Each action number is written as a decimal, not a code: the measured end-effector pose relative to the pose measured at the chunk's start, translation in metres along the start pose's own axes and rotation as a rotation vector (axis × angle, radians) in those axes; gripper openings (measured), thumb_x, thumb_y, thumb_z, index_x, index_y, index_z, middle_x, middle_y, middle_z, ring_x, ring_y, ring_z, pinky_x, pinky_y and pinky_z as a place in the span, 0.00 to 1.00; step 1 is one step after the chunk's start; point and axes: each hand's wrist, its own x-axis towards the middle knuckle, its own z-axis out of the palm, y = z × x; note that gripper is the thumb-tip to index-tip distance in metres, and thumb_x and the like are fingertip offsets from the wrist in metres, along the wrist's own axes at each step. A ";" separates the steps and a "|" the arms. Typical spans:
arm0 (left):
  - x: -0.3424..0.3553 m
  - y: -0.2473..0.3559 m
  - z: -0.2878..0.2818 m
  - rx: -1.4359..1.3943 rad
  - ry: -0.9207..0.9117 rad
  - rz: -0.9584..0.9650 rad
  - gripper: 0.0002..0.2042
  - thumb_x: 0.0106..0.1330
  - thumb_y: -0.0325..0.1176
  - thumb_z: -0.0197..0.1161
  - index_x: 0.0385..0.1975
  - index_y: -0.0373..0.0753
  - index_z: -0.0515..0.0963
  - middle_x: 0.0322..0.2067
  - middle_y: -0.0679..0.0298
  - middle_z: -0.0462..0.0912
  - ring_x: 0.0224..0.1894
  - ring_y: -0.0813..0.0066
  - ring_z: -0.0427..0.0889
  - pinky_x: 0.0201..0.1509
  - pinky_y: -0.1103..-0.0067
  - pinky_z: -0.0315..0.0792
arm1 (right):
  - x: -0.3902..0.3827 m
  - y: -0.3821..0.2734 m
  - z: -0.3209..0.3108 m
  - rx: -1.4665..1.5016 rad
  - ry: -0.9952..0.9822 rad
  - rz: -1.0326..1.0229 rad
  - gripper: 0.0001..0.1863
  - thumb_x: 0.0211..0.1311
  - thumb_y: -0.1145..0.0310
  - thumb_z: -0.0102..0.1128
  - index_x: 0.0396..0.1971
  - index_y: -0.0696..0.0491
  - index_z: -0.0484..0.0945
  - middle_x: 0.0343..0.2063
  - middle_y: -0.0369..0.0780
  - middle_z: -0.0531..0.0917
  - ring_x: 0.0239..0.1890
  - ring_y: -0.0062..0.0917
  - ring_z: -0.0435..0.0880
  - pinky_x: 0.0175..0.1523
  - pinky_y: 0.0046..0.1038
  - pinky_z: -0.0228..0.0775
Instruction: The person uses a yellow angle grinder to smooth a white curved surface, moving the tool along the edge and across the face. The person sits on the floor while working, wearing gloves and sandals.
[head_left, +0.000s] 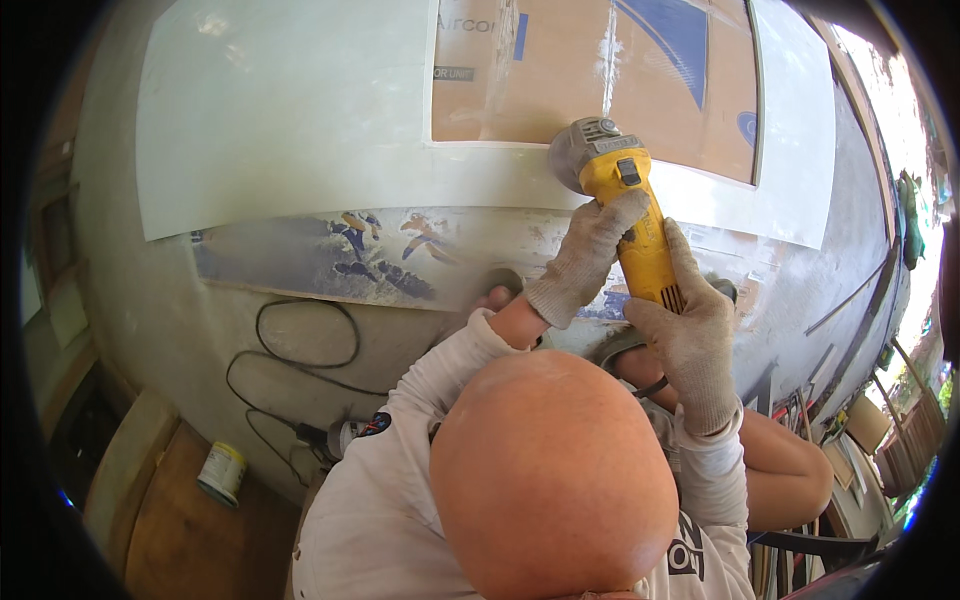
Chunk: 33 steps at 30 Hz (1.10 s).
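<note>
A yellow angle grinder (648,255) with a grey metal head is held in both my gloved hands. My left hand (590,255) is wrapped round its front part, just behind the head. My right hand (695,325) grips the rear of the body. The grinder's guard and disc side (570,158) is at the lower edge of the rectangular opening in a large white sheet (290,120); whether the disc touches the edge cannot be made out. Brown cardboard (560,100) with blue print shows through the opening, with a streak of white dust on it.
A dusty printed board (320,262) lies under the sheet's near edge, close to my feet. A black cord (262,352) loops over the floor at left. A tub (222,474) with a yellow rim stands at lower left. Wood pieces and tools (850,450) clutter the right side.
</note>
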 end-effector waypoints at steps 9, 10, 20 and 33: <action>0.006 -0.003 0.022 0.135 -0.011 -0.020 0.31 0.78 0.61 0.65 0.58 0.35 0.78 0.50 0.65 0.81 0.55 0.79 0.79 0.65 0.76 0.74 | -0.005 0.011 -0.008 0.076 0.080 0.006 0.49 0.57 0.75 0.73 0.81 0.60 0.67 0.49 0.49 0.91 0.49 0.24 0.90 0.57 0.28 0.82; 0.002 0.001 0.021 0.145 0.003 -0.005 0.31 0.78 0.62 0.66 0.58 0.35 0.78 0.50 0.65 0.81 0.55 0.79 0.79 0.65 0.75 0.74 | -0.005 0.009 -0.004 0.132 0.063 -0.018 0.49 0.56 0.76 0.74 0.81 0.60 0.66 0.49 0.48 0.90 0.49 0.24 0.90 0.57 0.27 0.82; -0.038 0.061 -0.020 0.101 0.268 0.119 0.26 0.79 0.52 0.66 0.60 0.35 0.76 0.51 0.61 0.82 0.54 0.73 0.84 0.60 0.73 0.80 | 0.006 -0.037 0.028 -0.016 -0.215 -0.030 0.52 0.57 0.71 0.77 0.84 0.53 0.64 0.46 0.47 0.90 0.42 0.26 0.91 0.50 0.29 0.84; -0.042 0.073 -0.039 -0.030 0.301 0.146 0.29 0.78 0.54 0.66 0.65 0.36 0.73 0.53 0.60 0.81 0.55 0.71 0.84 0.63 0.72 0.80 | 0.019 -0.048 0.051 -0.132 -0.221 -0.215 0.51 0.54 0.73 0.77 0.82 0.53 0.68 0.43 0.46 0.91 0.40 0.23 0.89 0.49 0.28 0.83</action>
